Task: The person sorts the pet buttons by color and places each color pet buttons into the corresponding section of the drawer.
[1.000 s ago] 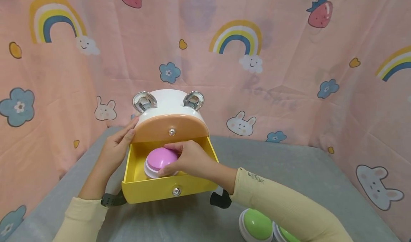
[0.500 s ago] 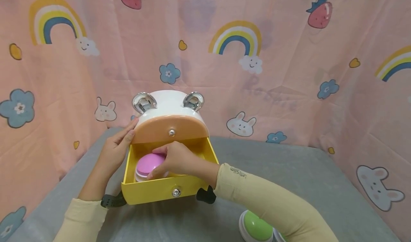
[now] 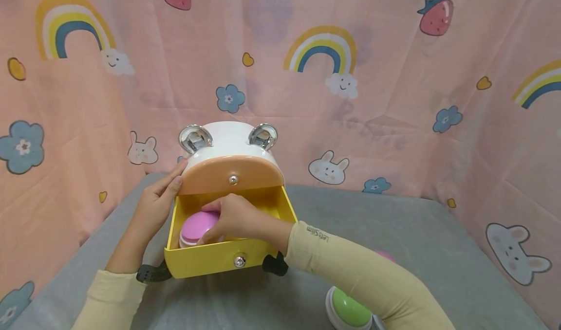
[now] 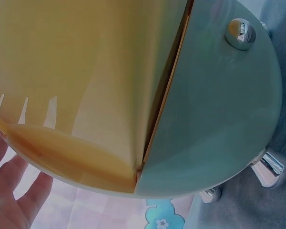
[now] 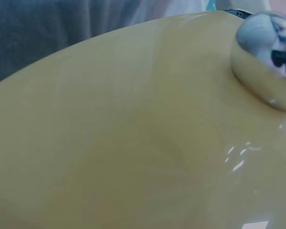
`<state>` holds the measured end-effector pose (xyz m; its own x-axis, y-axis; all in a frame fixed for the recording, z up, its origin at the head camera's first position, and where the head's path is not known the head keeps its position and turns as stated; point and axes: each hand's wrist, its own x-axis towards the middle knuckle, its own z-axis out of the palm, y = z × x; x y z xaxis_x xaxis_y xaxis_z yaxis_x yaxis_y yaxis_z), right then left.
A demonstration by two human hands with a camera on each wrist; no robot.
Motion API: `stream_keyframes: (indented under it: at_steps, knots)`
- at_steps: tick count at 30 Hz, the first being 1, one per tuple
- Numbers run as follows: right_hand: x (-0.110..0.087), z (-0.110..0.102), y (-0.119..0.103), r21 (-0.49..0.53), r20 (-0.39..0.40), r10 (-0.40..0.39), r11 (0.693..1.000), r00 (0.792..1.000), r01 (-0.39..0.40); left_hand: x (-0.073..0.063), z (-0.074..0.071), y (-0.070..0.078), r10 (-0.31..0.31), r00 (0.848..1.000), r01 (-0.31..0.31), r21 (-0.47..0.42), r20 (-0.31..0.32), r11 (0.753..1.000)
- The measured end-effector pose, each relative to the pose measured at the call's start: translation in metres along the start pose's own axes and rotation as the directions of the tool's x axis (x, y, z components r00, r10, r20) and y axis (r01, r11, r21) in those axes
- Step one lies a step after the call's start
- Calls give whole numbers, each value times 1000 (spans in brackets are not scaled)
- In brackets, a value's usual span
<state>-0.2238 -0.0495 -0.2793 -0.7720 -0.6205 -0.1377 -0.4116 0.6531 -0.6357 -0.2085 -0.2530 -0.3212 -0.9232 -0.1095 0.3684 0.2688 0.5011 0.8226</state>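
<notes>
Right hand (image 3: 236, 217) is pinching a pink-and-white dome (image 3: 198, 227) between thumb and fingers; the dome is sitting in the near left corner of the yellow drawer (image 3: 203, 263). Left hand (image 3: 157, 199), fingers extended, is resting against the left side of the white-topped cabinet (image 3: 210, 173); the drawer is jutting from its front. Cabinet is standing toward the far left corner of the tabletop (image 3: 372, 218). Nearer the person, right of the drawer, a green-and-white dome (image 3: 351, 307) is lying.
</notes>
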Motion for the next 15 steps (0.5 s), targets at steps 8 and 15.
stream_keyframes:
  at_steps: [8,15]
  knots:
    - [1,2,-1,-30,17,4,1000,1000,-3,-1,0,1,11,1000,-11,1,-5,1000]
    - [3,4,0,-62,28,-8,998,1000,10,-1,0,3,18,1000,-18,-4,-5,1000]
